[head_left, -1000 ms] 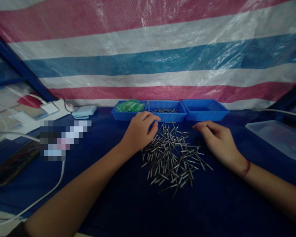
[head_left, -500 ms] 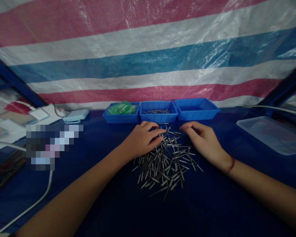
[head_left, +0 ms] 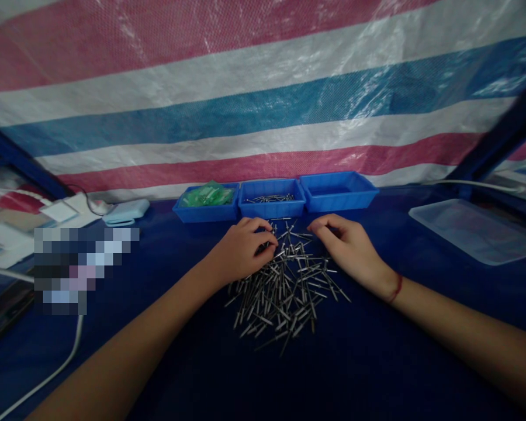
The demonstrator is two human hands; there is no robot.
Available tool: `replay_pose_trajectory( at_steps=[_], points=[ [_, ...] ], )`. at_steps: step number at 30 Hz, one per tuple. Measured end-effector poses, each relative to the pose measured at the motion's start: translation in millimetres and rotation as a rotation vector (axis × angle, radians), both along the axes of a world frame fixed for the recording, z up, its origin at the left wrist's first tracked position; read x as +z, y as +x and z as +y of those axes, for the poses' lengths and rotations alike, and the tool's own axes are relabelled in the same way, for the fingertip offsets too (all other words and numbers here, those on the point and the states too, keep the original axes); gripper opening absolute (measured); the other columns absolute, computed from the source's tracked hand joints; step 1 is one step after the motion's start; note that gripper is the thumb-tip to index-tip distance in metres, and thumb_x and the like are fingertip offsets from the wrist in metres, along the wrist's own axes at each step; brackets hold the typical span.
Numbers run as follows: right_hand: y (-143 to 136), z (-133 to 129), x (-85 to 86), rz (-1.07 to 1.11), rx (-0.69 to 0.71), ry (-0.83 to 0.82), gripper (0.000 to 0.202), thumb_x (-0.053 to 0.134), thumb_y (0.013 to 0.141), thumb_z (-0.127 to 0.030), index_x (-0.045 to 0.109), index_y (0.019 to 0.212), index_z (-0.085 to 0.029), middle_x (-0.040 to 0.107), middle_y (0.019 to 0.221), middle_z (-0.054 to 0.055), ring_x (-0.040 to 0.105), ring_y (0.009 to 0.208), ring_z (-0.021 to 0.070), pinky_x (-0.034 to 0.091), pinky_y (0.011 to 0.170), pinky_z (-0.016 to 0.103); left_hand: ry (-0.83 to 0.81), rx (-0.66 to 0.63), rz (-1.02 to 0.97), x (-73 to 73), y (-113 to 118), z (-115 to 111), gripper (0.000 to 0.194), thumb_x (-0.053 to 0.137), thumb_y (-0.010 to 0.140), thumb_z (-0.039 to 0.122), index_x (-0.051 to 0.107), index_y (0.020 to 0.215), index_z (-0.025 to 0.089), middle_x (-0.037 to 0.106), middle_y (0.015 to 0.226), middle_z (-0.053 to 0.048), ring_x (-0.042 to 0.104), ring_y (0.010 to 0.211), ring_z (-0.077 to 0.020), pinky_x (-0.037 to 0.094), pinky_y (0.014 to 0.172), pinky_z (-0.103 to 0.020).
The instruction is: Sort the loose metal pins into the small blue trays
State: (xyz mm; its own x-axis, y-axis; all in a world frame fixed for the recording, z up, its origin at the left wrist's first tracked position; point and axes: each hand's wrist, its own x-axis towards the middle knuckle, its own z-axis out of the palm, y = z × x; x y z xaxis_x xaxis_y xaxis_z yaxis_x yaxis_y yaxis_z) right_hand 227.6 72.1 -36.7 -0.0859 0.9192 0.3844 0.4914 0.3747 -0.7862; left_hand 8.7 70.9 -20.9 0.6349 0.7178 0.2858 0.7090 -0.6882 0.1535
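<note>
A loose heap of silvery blind rivets (head_left: 284,286) lies on the dark blue tabletop. My left hand (head_left: 248,248) rests over the heap's upper left side, its fingers bent and apart, the tips close to the rivets. Whether any of those tips touch a rivet I cannot tell. On the upper right of the heap is my right hand (head_left: 346,248), thumb and forefinger brought together and the other fingers curled under. Anything between them is hidden or too small to see.
Behind the heap stand three blue bins: one with green plastic bags (head_left: 208,195), a middle bin (head_left: 272,209) with rivets, and a right bin (head_left: 339,202). A translucent lid (head_left: 473,231) lies right. A white cable (head_left: 76,345) and light blue case (head_left: 126,211) are left.
My left fingers have curled in a little towards the palm. The whole view has shifted slightly, so everything sits further left. My right hand keeps its pinched shape.
</note>
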Motion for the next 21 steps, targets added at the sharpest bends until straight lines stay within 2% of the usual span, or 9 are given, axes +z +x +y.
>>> replay_pose_trajectory(
  at_steps=[3, 7, 13, 16, 21],
  points=[
    [0.0, -0.2, 0.1, -0.021, 0.006, -0.010, 0.021, 0.049, 0.082, -0.027, 0.065, 0.073, -0.018, 0.068, 0.080, 0.003, 0.060, 0.074, 0.0174, 0.043, 0.070, 0.032, -0.083, 0.026, 0.027, 3.4, -1.4, -2.5, 0.022, 0.051, 0.084, 0.028, 0.065, 0.101, 0.024, 0.056, 0.112, -0.006, 0.051, 0.102, -0.0241, 0.042, 0.086, -0.043],
    [0.2, -0.4, 0.6, -0.025, -0.001, -0.026, 0.021, 0.048, 0.082, -0.027, 0.065, 0.074, -0.018, 0.068, 0.081, 0.003, 0.061, 0.076, 0.0178, 0.043, 0.070, 0.032, -0.137, 0.059, 0.020, 5.5, -0.9, -4.7, 0.021, 0.051, 0.085, 0.029, 0.066, 0.098, 0.025, 0.055, 0.113, -0.006, 0.051, 0.103, -0.0242, 0.041, 0.087, -0.044],
    [0.0, -0.9, 1.7, -0.034, 0.001, -0.042, 0.022, 0.048, 0.082, -0.028, 0.065, 0.074, -0.018, 0.068, 0.081, 0.004, 0.060, 0.077, 0.0190, 0.043, 0.072, 0.033, -0.152, 0.105, -0.024, 0.6, 3.3, -5.5, 0.021, 0.053, 0.084, 0.040, 0.066, 0.097, 0.030, 0.055, 0.115, -0.004, 0.049, 0.106, -0.0256, 0.040, 0.087, -0.046],
    [-0.3, -0.9, 1.6, -0.036, -0.003, -0.045, 0.021, 0.048, 0.082, -0.029, 0.065, 0.073, -0.018, 0.068, 0.080, 0.004, 0.061, 0.076, 0.0191, 0.043, 0.072, 0.033, -0.154, 0.135, -0.049, -3.1, 5.5, -6.4, 0.018, 0.054, 0.084, 0.039, 0.066, 0.096, 0.032, 0.055, 0.114, -0.002, 0.050, 0.105, -0.0256, 0.040, 0.087, -0.048],
    [0.6, 0.0, -0.9, -0.034, -0.004, -0.028, 0.020, 0.049, 0.082, -0.029, 0.065, 0.074, -0.019, 0.068, 0.082, 0.004, 0.061, 0.076, 0.0194, 0.044, 0.071, 0.034, -0.140, 0.154, -0.122, -5.7, 7.5, -7.5, 0.014, 0.057, 0.083, 0.036, 0.067, 0.090, 0.028, 0.055, 0.112, -0.004, 0.049, 0.105, -0.0259, 0.040, 0.085, -0.047]
  ],
)
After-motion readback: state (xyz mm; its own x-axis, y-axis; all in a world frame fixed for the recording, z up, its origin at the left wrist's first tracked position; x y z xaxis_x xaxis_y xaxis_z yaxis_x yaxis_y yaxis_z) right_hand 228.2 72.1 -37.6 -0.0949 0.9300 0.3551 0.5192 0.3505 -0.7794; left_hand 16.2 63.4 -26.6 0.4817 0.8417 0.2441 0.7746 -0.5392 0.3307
